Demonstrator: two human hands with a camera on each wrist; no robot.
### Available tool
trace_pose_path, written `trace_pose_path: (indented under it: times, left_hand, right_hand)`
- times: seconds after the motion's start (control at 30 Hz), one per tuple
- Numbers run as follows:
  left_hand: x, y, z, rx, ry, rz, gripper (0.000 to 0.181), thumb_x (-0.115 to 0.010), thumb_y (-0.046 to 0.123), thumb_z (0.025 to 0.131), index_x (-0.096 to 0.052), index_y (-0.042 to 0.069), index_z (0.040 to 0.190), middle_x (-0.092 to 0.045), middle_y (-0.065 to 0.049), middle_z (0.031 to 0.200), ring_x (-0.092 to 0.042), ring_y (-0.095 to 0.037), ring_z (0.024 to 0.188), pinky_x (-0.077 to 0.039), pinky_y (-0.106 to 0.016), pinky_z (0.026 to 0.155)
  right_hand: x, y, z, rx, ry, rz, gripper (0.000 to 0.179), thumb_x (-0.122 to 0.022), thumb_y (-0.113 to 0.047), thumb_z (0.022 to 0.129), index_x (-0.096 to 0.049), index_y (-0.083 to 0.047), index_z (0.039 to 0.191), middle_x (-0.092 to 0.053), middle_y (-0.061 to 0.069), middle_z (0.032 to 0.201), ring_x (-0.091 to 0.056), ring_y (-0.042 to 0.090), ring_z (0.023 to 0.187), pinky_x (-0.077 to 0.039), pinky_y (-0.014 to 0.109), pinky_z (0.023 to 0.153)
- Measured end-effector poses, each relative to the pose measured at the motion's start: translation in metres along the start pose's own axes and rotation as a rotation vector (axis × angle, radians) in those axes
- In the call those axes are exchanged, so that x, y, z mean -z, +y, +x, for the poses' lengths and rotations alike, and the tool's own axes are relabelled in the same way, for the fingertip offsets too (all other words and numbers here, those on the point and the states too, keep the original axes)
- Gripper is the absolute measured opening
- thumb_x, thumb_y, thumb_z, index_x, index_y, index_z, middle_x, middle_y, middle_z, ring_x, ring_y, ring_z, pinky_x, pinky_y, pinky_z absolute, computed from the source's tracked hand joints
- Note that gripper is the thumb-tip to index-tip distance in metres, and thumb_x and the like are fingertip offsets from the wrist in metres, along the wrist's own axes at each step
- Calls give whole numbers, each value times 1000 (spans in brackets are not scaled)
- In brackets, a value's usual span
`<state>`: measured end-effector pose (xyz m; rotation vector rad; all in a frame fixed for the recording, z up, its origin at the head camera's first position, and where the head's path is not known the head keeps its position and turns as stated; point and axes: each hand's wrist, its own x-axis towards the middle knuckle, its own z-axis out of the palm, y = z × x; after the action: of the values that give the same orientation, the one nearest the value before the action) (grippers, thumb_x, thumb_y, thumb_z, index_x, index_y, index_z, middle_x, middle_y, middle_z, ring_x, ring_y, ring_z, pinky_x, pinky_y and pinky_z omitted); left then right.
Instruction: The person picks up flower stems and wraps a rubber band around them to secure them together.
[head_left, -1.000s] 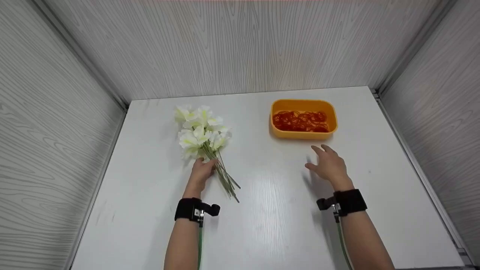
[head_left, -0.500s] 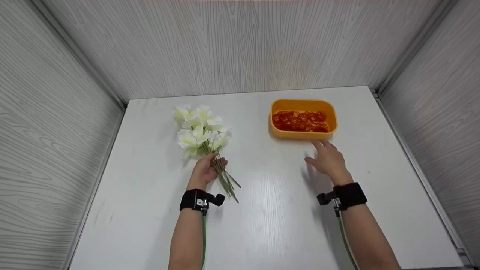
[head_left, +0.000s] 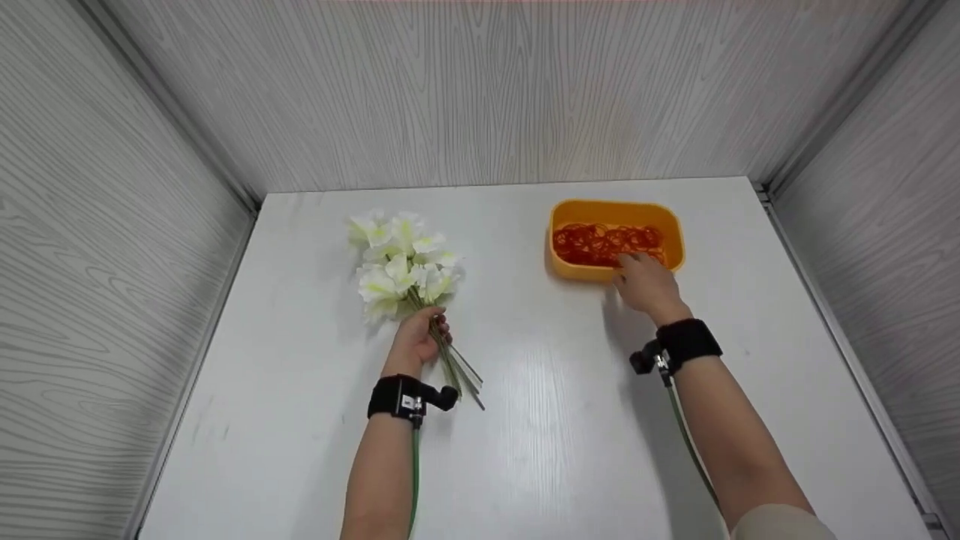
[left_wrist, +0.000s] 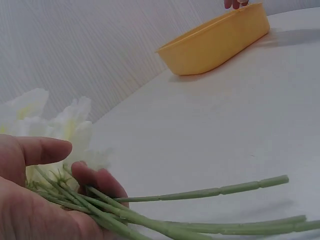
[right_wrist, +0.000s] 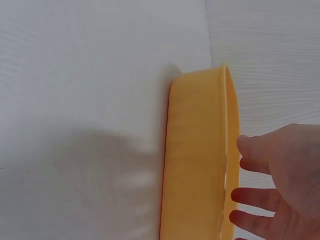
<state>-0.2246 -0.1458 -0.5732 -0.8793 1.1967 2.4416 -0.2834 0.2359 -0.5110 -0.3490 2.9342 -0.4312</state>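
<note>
While the left hand (head_left: 420, 336) curls round the thin green stems (head_left: 454, 369) of white cloth-like flowers (head_left: 401, 262) at left, the right hand (head_left: 646, 285) spreads its fingers (right_wrist: 257, 198) over the oblong yellow plastic bin (head_left: 579, 272), far right. Its thin red loops (head_left: 592, 244) look light, stretchy, pinchable; petals seem crushable, stems better for gripping.

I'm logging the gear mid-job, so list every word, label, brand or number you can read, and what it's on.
No readable text in any view.
White label on the left wristband: too small and blurred to read.
Yellow container: no lettering on the sides that show.
Flowers: none seen.
</note>
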Motion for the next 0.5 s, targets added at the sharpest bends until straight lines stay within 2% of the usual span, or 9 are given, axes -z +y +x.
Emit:
trace_pose_path:
  times: [0.17,0.33,0.43,0.5]
  left_hand:
    - [-6,-8,-4,-14,-3,43,20,-54,3,95,-42,6,80,-39,0,66,-31,-10,52,-29,-25,51]
    - [-10,-16,-8,-15,-27,26,29,-52,2,94,-35,10,72,-29,4,58,-23,-6,46,-23,-19,47]
    - [-12,-20,-12,-3,-41,12,29,-51,5,95,-36,11,71,-25,7,54,-22,-3,43,-20,-17,44]
    - [-13,-21,-13,3,-50,5,27,-51,7,96,-39,11,72,-25,7,53,-21,-3,42,-19,-16,42]
  right_hand:
    - [-1,4,15,-70,-73,34,47,-42,-27,106,-43,3,142,-42,30,140,-39,48,128,-31,59,105]
    - [-2,11,26,-111,-143,66,51,-33,-32,108,-42,4,141,-42,29,141,-36,47,132,-27,58,108]
    - [-4,15,30,-131,-172,102,47,-32,-30,108,-47,5,135,-50,27,132,-46,43,121,-35,54,103]
    - [-5,18,32,-142,-187,118,43,-32,-27,108,-52,5,128,-56,25,119,-52,39,106,-41,51,93]
